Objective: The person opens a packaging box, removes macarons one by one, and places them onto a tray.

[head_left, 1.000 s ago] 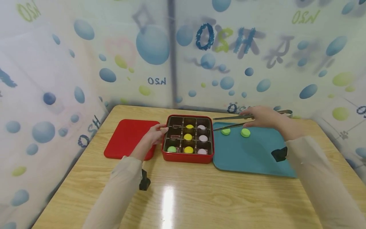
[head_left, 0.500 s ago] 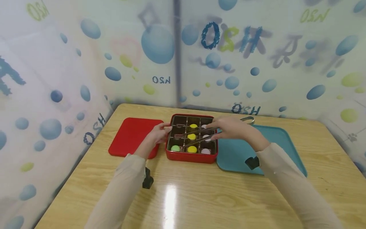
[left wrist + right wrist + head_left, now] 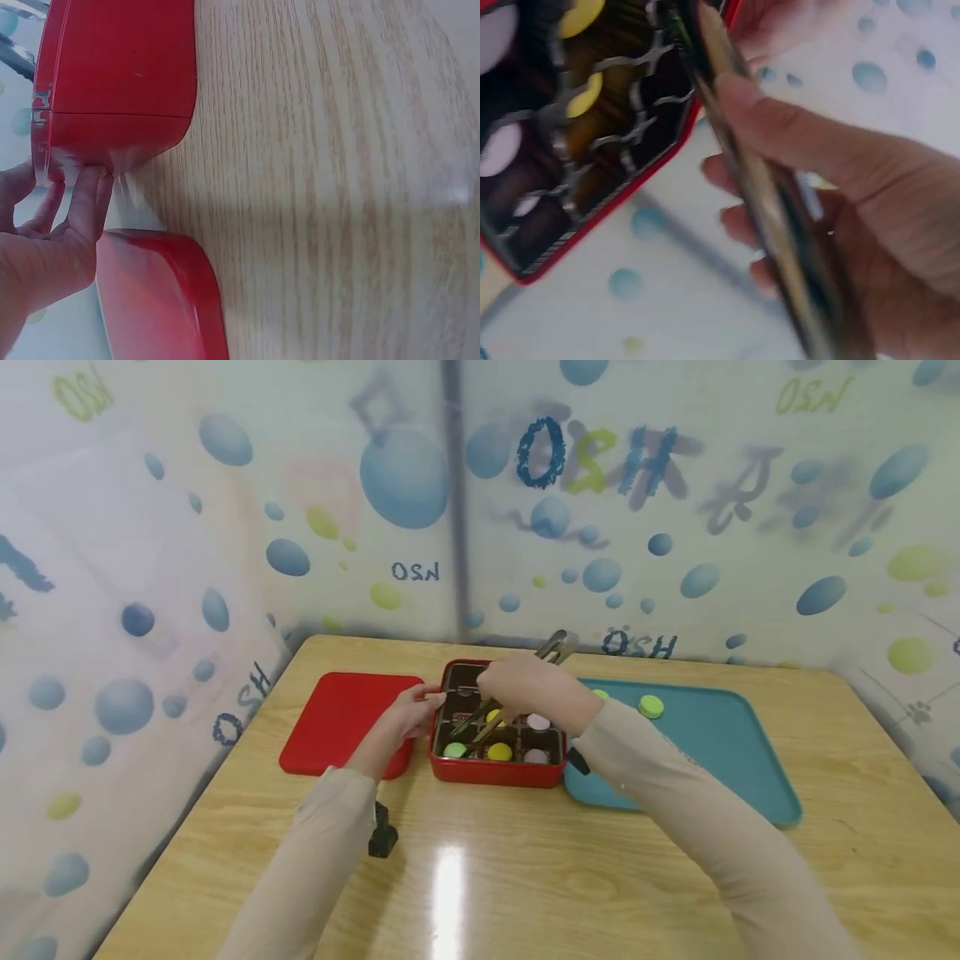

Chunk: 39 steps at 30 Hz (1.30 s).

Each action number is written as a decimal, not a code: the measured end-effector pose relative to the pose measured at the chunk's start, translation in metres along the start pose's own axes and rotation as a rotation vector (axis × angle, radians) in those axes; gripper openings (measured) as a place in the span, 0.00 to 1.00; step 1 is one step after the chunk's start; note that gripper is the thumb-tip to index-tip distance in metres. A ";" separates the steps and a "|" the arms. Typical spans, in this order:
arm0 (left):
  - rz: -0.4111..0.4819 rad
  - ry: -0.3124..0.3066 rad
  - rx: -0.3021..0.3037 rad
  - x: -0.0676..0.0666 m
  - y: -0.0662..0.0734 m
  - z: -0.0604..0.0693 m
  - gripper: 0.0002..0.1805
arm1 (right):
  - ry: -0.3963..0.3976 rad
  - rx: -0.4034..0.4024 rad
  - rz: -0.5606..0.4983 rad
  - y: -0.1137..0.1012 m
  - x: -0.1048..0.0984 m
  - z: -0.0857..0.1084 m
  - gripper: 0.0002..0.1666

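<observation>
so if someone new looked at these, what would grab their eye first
Likely the glossy red square box on the wood-grain table, with yellow round pieces bright against its dark compartments. Above it, the right hand grips long metal tongs, their tips down in the box's near left part. To the box's right, two bright green round pieces stand out on the flat blue-green rectangular tray.

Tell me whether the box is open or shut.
Open. The head view shows the box uncovered on top, with macarons visible in it, and the right hand holding tongs over it.
</observation>
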<state>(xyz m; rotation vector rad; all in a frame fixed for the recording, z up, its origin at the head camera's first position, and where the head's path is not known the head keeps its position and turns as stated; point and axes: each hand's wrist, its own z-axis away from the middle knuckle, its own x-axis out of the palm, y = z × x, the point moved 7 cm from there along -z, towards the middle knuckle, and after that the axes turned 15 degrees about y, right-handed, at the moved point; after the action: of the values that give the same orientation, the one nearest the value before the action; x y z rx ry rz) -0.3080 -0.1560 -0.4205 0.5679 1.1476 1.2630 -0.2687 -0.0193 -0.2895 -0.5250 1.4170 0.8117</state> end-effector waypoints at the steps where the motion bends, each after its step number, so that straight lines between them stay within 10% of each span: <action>1: -0.005 0.000 0.001 0.000 0.000 0.000 0.27 | -0.022 0.005 0.031 -0.003 -0.002 -0.004 0.14; 15: -0.016 -0.005 -0.009 0.001 0.000 0.000 0.27 | -0.210 0.028 -0.001 0.001 0.007 -0.022 0.21; 39: -0.009 -0.012 0.026 -0.001 0.001 -0.001 0.28 | 0.037 -0.005 -0.401 0.063 -0.008 0.025 0.19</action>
<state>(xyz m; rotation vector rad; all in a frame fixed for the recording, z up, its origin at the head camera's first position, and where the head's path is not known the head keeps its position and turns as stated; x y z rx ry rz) -0.3093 -0.1569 -0.4197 0.5883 1.1567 1.2372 -0.2999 0.0379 -0.2701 -0.8004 1.2856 0.4846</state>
